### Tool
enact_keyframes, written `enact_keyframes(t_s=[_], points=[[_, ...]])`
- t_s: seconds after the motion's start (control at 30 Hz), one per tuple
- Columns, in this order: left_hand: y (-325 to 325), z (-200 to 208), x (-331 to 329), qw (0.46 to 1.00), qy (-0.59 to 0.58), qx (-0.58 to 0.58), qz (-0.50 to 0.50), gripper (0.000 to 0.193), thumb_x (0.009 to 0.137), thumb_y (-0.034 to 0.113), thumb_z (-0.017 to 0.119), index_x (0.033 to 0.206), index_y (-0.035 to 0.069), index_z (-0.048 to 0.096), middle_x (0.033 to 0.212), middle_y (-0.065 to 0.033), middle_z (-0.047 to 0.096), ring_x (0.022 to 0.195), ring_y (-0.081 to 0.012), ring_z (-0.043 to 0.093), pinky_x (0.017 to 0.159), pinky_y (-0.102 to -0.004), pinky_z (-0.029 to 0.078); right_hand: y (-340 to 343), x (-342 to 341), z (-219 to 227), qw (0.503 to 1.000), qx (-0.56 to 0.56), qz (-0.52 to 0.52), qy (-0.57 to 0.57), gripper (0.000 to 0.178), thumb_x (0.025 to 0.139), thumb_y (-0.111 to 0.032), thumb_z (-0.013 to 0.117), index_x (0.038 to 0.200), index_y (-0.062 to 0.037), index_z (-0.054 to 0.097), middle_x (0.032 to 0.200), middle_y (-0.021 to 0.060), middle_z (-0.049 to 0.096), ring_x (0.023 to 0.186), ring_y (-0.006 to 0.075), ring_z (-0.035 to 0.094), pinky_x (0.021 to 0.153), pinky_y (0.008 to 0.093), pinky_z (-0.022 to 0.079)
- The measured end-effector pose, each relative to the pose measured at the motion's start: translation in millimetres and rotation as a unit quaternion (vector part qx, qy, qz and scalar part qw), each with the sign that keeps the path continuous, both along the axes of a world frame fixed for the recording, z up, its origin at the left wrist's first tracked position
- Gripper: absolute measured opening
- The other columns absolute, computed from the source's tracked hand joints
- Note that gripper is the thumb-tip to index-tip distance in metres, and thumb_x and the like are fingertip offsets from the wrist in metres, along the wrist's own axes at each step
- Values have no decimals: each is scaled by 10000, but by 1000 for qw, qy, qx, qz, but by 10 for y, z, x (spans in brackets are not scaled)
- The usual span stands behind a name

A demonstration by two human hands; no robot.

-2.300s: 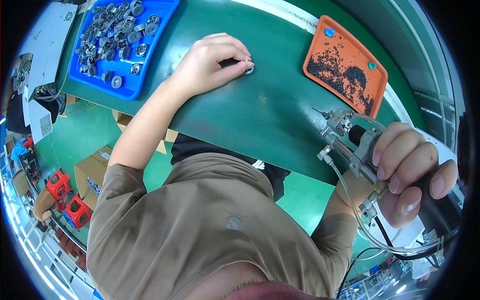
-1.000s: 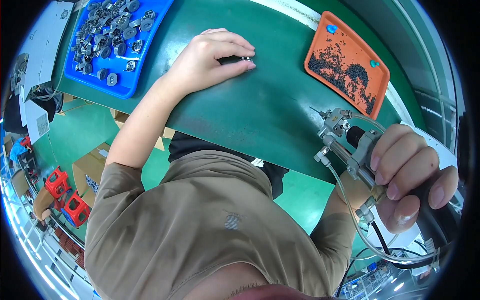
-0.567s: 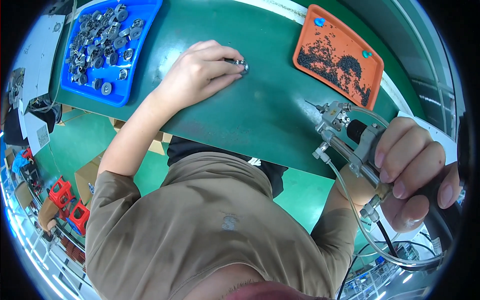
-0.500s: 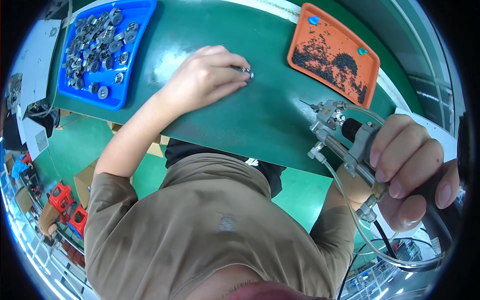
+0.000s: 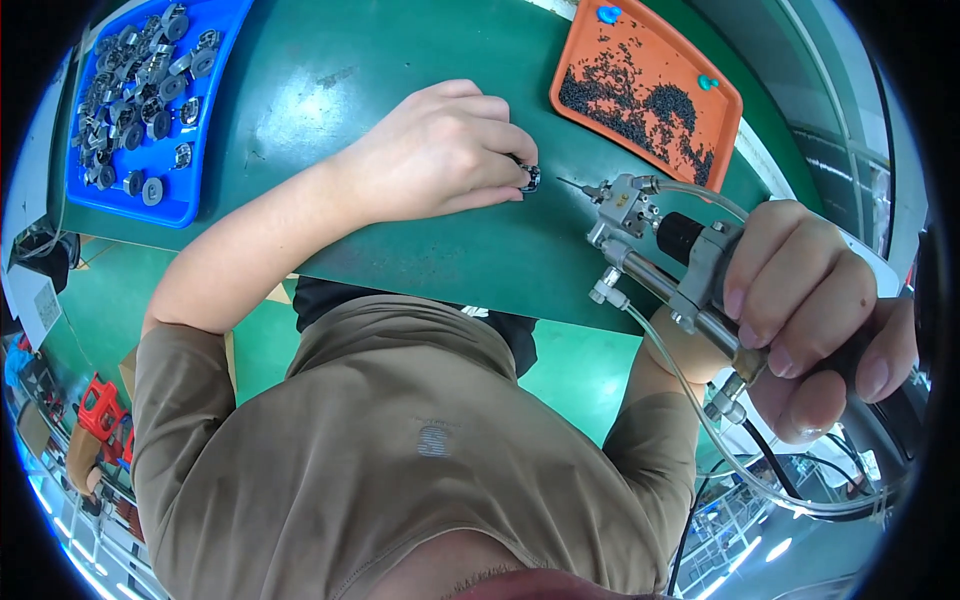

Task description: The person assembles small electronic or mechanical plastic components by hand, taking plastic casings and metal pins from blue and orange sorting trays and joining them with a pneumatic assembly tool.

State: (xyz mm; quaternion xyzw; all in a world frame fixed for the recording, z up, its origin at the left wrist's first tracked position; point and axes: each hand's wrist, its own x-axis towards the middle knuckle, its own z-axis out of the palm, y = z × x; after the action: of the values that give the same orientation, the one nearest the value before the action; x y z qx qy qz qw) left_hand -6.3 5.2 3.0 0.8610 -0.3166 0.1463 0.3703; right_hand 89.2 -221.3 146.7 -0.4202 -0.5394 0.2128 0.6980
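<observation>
My left hand (image 5: 450,150) is over the green tabletop, its fingertips closed on a small round metal-and-black part (image 5: 531,179). Most of that part is hidden by the fingers. My right hand (image 5: 805,310) wraps round the body of a metal dispensing valve (image 5: 660,255) with a black knob and clear hoses. The valve's thin needle (image 5: 570,182) points left, a short gap from the part. To the left, a blue tray (image 5: 180,208) holds many similar grey and metal round parts (image 5: 130,130).
An orange tray (image 5: 640,50) with many tiny black pieces (image 5: 625,120) and two blue-green knobs stands at the far right of the green table (image 5: 350,240). Hoses (image 5: 760,490) loop below my right hand. Red stools (image 5: 100,405) stand on the floor at the left.
My left hand has moved right with the part, and the valve in my right hand has moved left, narrowing the gap to the needle. The whole view has shifted slightly.
</observation>
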Motion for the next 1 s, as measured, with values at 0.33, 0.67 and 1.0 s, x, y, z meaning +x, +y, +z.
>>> enact_keyframes(t_s=[0.33, 0.67, 1.0], points=[[32, -3, -15, 998, 54, -12, 13, 169, 749, 172, 840, 883, 88, 781, 1038, 24, 704, 935, -187, 620, 816, -346, 465, 164, -2, -129, 999, 18, 23, -14, 285, 1000, -324, 719, 1215, -215, 566, 832, -33, 587, 665, 102, 573, 615, 285, 454], [43, 24, -47, 998, 58, 5, 20, 164, 743, 174, 836, 873, 88, 784, 1057, 16, 696, 957, -192, 613, 799, -354, 464, 56, -2, -129, 999, -26, 18, -33, 302, 1003, -342, 711, 1226, -218, 550, 829, -25, 588, 659, 110, 575, 611, 295, 459], [10, 28, -8, 998, 58, 1, 19, 157, 748, 178, 830, 872, 93, 783, 1062, 14, 695, 961, -193, 613, 810, -355, 464, 129, 0, -123, 999, -15, 39, -7, 332, 980, -360, 735, 1214, -214, 552, 821, -21, 596, 650, 117, 571, 605, 295, 457]])
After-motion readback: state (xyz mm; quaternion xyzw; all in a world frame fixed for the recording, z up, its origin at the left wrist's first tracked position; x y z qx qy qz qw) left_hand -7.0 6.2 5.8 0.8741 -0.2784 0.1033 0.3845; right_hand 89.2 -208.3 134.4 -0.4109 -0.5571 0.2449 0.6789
